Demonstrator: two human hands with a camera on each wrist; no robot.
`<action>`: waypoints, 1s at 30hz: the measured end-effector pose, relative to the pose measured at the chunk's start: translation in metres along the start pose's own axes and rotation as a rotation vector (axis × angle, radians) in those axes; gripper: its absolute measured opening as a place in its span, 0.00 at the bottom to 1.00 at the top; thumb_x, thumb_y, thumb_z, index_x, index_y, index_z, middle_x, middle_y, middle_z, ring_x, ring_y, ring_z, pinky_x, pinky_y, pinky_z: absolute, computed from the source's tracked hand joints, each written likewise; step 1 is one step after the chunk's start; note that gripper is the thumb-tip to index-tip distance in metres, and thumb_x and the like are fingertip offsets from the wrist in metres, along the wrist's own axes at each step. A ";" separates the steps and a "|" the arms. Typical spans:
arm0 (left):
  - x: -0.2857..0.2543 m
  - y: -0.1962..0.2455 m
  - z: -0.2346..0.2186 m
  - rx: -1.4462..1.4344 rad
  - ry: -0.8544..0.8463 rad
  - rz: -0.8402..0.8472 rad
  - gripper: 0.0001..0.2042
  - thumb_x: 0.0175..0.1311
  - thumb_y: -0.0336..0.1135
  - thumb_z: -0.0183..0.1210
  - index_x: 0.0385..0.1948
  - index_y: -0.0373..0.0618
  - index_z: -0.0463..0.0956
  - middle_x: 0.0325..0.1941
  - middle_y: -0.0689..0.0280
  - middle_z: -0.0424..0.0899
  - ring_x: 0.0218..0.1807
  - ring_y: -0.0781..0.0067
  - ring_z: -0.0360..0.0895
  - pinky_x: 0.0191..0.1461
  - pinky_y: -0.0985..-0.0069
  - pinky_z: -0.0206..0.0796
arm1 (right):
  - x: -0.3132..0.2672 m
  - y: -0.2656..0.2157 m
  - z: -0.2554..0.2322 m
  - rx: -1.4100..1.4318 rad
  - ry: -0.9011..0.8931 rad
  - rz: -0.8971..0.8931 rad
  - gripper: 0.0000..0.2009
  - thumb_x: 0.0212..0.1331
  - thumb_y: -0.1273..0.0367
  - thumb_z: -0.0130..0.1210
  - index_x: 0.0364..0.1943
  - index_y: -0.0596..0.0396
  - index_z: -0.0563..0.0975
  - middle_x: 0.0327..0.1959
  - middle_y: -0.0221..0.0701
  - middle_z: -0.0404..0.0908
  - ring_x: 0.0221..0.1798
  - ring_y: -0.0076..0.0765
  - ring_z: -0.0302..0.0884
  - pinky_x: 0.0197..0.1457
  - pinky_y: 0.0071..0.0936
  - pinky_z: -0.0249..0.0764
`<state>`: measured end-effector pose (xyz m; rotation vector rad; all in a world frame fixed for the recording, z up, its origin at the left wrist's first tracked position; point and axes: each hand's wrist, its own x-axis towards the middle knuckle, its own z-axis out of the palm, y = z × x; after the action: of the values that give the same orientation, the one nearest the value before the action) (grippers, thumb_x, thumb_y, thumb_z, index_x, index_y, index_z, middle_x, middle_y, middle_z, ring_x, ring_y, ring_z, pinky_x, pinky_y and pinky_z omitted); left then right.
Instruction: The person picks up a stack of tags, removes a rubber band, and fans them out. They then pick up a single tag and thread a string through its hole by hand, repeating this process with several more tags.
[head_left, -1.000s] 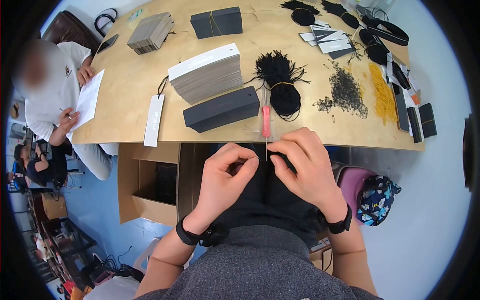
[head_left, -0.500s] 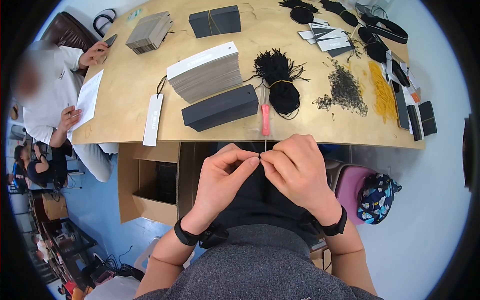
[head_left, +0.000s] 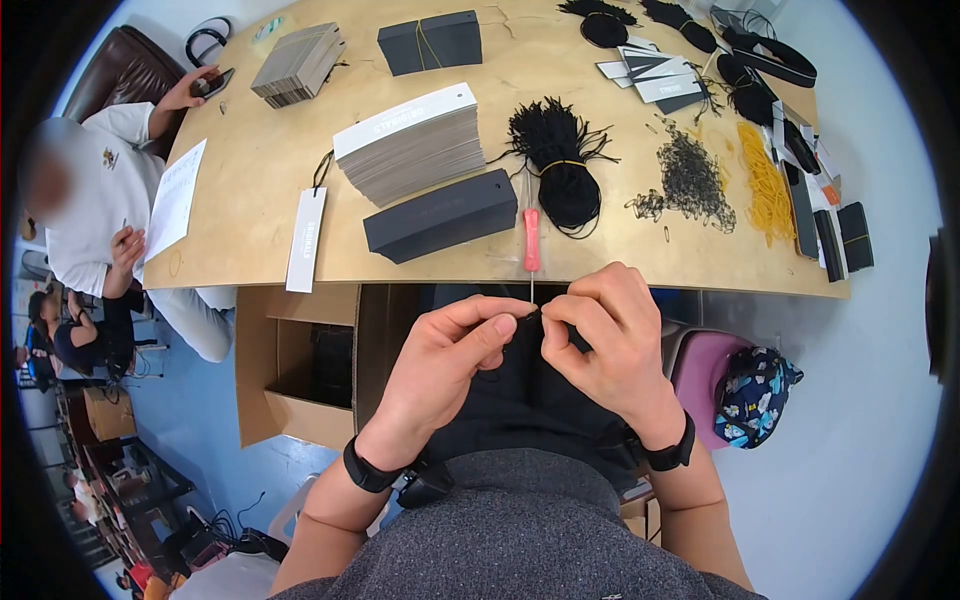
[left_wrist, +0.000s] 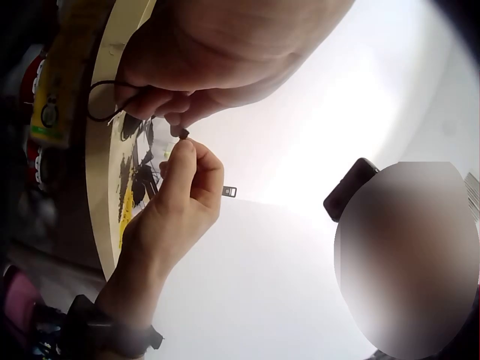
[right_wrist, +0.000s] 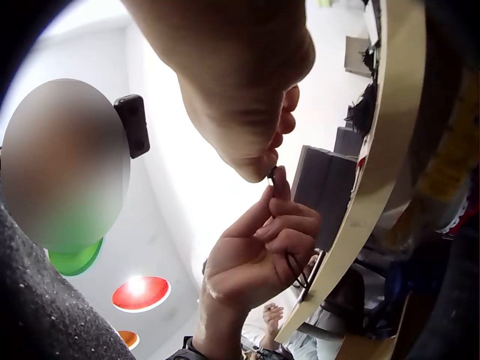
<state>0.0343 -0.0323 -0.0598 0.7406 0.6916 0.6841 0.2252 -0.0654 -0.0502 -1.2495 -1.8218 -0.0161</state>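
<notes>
Both hands meet just off the table's near edge. My left hand (head_left: 445, 350) pinches a black cord (left_wrist: 91, 101) between thumb and forefinger; its loop hangs beside the fingers. My right hand (head_left: 612, 345) has thumb and forefinger closed at a small dark piece (right_wrist: 271, 174) at the left fingertips. Whether that piece is a knot or a pin cannot be told. Just beyond the fingertips, a pink-handled tool (head_left: 531, 240) lies with its thin metal shaft sticking out over the edge. A bundle of black cords (head_left: 568, 180) rests behind it.
The table (head_left: 230, 240) bears white tags (head_left: 410, 118), dark tags (head_left: 445, 220), a single corded tag (head_left: 306, 240), dark pins (head_left: 695, 185) and yellow bands (head_left: 762, 190). An open carton (head_left: 300, 400) stands below. A seated person (head_left: 100, 200) is at the left.
My hands came together from slightly apart, and the left fingertips have shifted right. The seated person's hand went from the paper to the phone, now lifted slightly.
</notes>
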 end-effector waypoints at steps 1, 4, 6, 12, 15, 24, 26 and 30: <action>0.000 0.001 0.000 0.001 0.000 -0.001 0.11 0.70 0.30 0.59 0.50 0.38 0.81 0.32 0.73 0.78 0.32 0.87 0.65 0.37 0.85 0.60 | 0.000 0.000 -0.001 0.007 0.005 0.002 0.13 0.37 0.79 0.66 0.29 0.51 0.77 0.28 0.26 0.72 0.31 0.34 0.73 0.36 0.30 0.67; 0.000 0.002 0.001 -0.012 -0.010 -0.019 0.11 0.70 0.29 0.57 0.51 0.38 0.81 0.32 0.74 0.77 0.31 0.87 0.64 0.36 0.86 0.59 | -0.001 0.002 -0.003 0.013 -0.003 0.008 0.13 0.36 0.79 0.65 0.29 0.51 0.77 0.28 0.27 0.72 0.31 0.35 0.73 0.36 0.30 0.67; -0.001 0.002 0.000 -0.023 -0.014 -0.020 0.12 0.70 0.29 0.57 0.51 0.38 0.80 0.32 0.75 0.76 0.31 0.88 0.63 0.36 0.87 0.58 | -0.002 0.005 -0.004 0.013 0.001 0.008 0.13 0.36 0.79 0.65 0.29 0.51 0.77 0.28 0.27 0.73 0.31 0.35 0.73 0.36 0.30 0.67; -0.002 0.008 0.004 0.054 0.025 0.035 0.10 0.69 0.28 0.58 0.48 0.38 0.81 0.34 0.74 0.79 0.33 0.89 0.67 0.39 0.88 0.60 | -0.007 0.010 -0.009 0.046 0.000 0.051 0.13 0.36 0.81 0.63 0.28 0.53 0.76 0.29 0.29 0.74 0.31 0.37 0.74 0.35 0.31 0.70; -0.006 0.018 0.000 0.342 0.088 0.083 0.08 0.66 0.25 0.60 0.45 0.37 0.82 0.39 0.71 0.82 0.38 0.87 0.74 0.44 0.87 0.65 | -0.009 0.012 -0.023 0.151 -0.012 0.215 0.10 0.40 0.81 0.62 0.29 0.56 0.75 0.29 0.30 0.74 0.30 0.35 0.74 0.34 0.28 0.72; -0.004 0.012 0.003 0.631 0.123 0.387 0.11 0.61 0.19 0.61 0.44 0.37 0.81 0.39 0.65 0.85 0.40 0.80 0.81 0.45 0.82 0.74 | -0.015 0.020 -0.057 0.220 -0.206 0.562 0.12 0.54 0.81 0.56 0.44 0.59 0.74 0.33 0.33 0.73 0.30 0.26 0.74 0.36 0.23 0.73; -0.003 0.014 0.010 0.693 0.100 0.363 0.11 0.61 0.18 0.61 0.45 0.36 0.80 0.40 0.65 0.85 0.42 0.80 0.81 0.48 0.82 0.73 | -0.012 0.011 -0.051 0.493 -0.196 0.686 0.22 0.59 0.79 0.55 0.59 0.58 0.68 0.37 0.33 0.73 0.32 0.24 0.74 0.38 0.23 0.75; -0.001 0.016 0.018 0.785 0.066 0.373 0.12 0.62 0.17 0.60 0.46 0.34 0.79 0.40 0.64 0.84 0.44 0.79 0.81 0.50 0.82 0.73 | -0.005 -0.005 -0.027 1.015 -0.387 0.788 0.27 0.67 0.73 0.55 0.69 0.59 0.60 0.39 0.32 0.76 0.34 0.21 0.77 0.39 0.22 0.78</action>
<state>0.0427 -0.0303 -0.0372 1.6034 0.9026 0.7758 0.2391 -0.0841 -0.0354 -1.1187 -1.1723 1.4670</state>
